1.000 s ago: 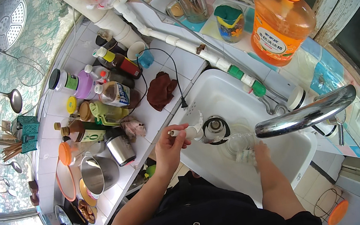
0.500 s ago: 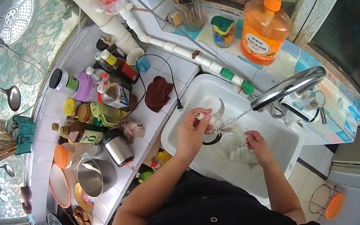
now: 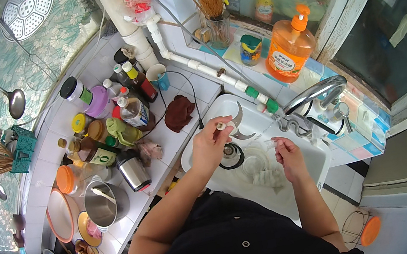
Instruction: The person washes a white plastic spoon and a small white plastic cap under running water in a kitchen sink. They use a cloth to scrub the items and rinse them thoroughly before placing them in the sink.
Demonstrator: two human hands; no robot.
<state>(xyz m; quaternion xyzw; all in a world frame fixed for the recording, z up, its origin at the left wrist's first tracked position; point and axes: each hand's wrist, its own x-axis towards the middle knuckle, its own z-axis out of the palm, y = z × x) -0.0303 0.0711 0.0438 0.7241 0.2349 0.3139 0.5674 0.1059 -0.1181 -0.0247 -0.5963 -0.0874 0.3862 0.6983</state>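
Over the left part of the white sink (image 3: 309,196), my left hand (image 3: 209,150) pinches the pale stem of a food chopper blade (image 3: 238,118). Its curved metal wings point right, toward the thin stream of water. To the right, the fingers of my right hand (image 3: 291,159) are closed on a small whitish piece (image 3: 270,144) that I cannot identify. Below the blade, a black ring (image 3: 233,164) lies in the sink. Beside it are a clear round container (image 3: 254,162) and a wet white cloth (image 3: 268,178).
A chrome faucet (image 3: 319,89) arches over the sink's right side. Behind it, an orange soap pump bottle (image 3: 288,52) stands on the ledge. The left counter holds a brown cloth (image 3: 179,113), a steel thermos cup (image 3: 133,169), a metal pot (image 3: 106,203) and several bottles.
My left hand has turned the chopper blade, so both wings show more plainly. The black ring is less hidden. My right hand has risen slightly, and the whole view has shifted a little.
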